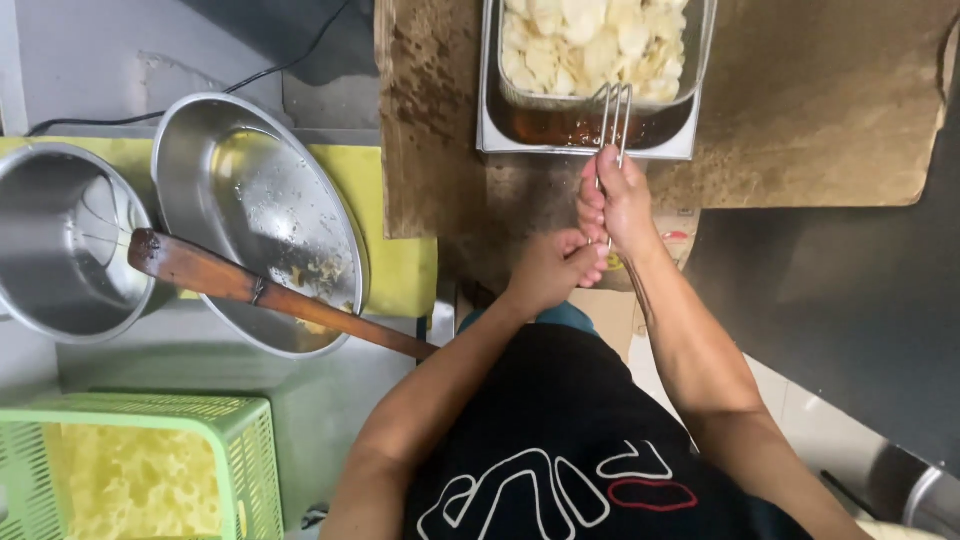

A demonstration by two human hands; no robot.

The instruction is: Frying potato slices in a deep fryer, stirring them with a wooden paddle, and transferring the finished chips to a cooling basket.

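Steel bowl point(262, 215), pot point(62, 235), wooden paddle point(260, 292) and green basket point(150, 465) lie left. Fry basket point(600, 45) of pale slices sits far in the fryer point(585, 128), its wire handle point(612, 125) running near-far. Right hand point(620, 200) and left hand point(552, 268) both clench the handle.

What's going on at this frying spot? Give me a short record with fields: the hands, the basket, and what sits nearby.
right hand: gripped around the wire handle of the fry basket
left hand: closed on the handle's lower end, touching the right hand
fry basket: full of pale slices, sitting over the fryer's dark oil
to the left: two metal bowls, a wooden paddle lying across them
bottom left: green plastic crate holding yellow pieces
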